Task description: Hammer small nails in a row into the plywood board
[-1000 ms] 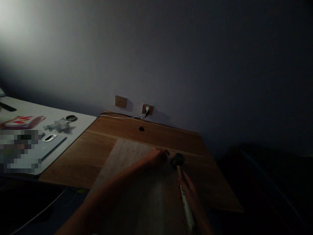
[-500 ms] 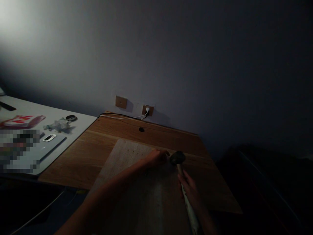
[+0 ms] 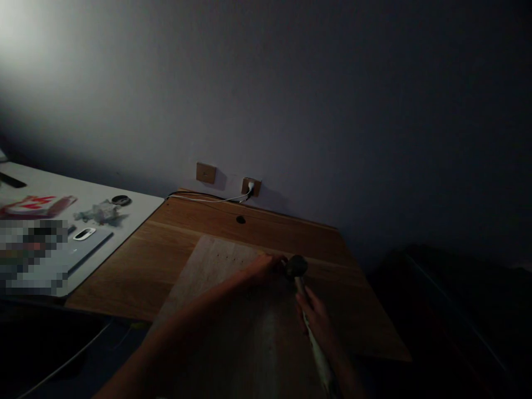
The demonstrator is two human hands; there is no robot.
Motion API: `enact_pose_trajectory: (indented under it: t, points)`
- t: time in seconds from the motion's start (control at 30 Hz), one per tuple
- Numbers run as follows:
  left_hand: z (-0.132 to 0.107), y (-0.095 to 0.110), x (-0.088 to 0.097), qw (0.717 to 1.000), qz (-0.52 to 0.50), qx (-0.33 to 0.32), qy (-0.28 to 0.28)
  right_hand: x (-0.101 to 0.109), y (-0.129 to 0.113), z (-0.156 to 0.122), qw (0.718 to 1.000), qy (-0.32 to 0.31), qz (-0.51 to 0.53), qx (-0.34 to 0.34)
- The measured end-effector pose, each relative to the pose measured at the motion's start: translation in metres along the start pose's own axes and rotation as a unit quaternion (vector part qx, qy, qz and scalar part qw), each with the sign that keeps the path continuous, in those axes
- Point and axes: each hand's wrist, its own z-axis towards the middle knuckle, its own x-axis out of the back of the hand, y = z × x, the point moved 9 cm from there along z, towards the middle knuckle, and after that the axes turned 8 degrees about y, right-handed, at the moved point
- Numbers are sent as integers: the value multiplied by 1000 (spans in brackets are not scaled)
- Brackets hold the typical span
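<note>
A pale wooden board (image 3: 233, 310) lies on a brown wooden table (image 3: 166, 260). My left hand (image 3: 265, 269) rests near the board's far edge, fingertips pinched together on something too small to make out. My right hand (image 3: 318, 321) grips the light handle of a hammer (image 3: 300, 285). The hammer's dark head sits right beside my left fingertips, nearly touching them. A row of small dark dots, perhaps nails or holes, runs across the board left of my left hand. The scene is very dim.
A white desk (image 3: 137, 208) adjoins on the left with a laptop-like slab (image 3: 83, 252), a red packet (image 3: 37, 205) and small items. Two wall sockets (image 3: 250, 186) with a white plug and cable sit behind the table. The right side is dark.
The hammer head and my right hand have shifted left, closing in on my left fingertips. My left hand has stayed in place.
</note>
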Motion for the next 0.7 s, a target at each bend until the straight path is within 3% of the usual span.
enact_pose_trajectory:
  t: [0.23,0.7]
  points:
    - [-2,3,3,1000,-13,6,-3,-1,7,6,999,8,-1,38]
    - [-2,5,4,1000,-9,8,-8,-3,11,6,999,-2,-2,35]
